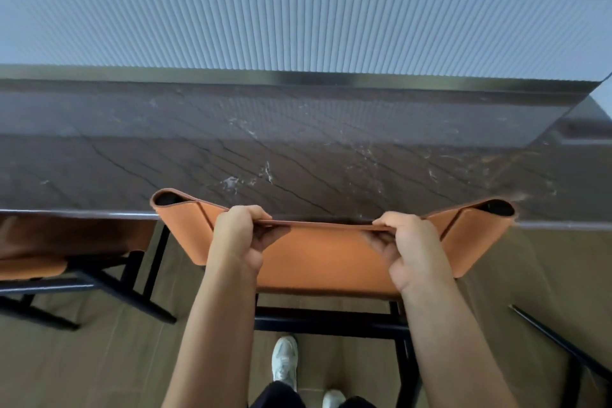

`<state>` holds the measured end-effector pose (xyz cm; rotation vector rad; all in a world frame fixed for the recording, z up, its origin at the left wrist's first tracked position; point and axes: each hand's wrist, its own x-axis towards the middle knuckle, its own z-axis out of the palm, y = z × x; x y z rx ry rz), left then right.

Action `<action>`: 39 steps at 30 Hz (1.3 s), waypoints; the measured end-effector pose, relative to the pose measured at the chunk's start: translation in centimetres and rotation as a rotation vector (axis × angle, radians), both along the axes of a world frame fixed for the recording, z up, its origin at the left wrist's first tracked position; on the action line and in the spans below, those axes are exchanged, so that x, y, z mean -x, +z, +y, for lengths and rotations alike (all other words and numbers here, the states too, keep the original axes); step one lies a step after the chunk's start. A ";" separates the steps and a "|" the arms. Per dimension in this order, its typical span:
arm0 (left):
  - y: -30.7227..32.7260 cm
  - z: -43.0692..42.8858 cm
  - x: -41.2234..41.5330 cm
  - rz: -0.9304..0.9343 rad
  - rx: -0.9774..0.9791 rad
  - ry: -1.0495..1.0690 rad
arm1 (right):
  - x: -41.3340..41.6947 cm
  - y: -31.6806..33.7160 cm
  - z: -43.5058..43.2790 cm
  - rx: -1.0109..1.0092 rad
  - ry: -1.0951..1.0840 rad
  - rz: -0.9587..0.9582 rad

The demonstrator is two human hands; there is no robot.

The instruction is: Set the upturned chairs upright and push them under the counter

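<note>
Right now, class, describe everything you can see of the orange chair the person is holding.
The orange chair stands upright at the front edge of the dark marble counter. Its backrest looks like smooth tan leather, a sling folded round black posts at both top corners. Black metal frame bars show beneath it. The left hand and the right hand each grip the backrest's top edge.

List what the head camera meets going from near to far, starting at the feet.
White shoe → black chair frame → orange backrest → dark marble counter → ribbed white panel.
</note>
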<state>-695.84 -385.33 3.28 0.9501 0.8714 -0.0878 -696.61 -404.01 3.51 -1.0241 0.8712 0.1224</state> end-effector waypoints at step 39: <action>-13.6 13.7 3.6 0.281 -0.099 0.407 | 2.3 -12.9 13.0 -0.139 0.314 0.175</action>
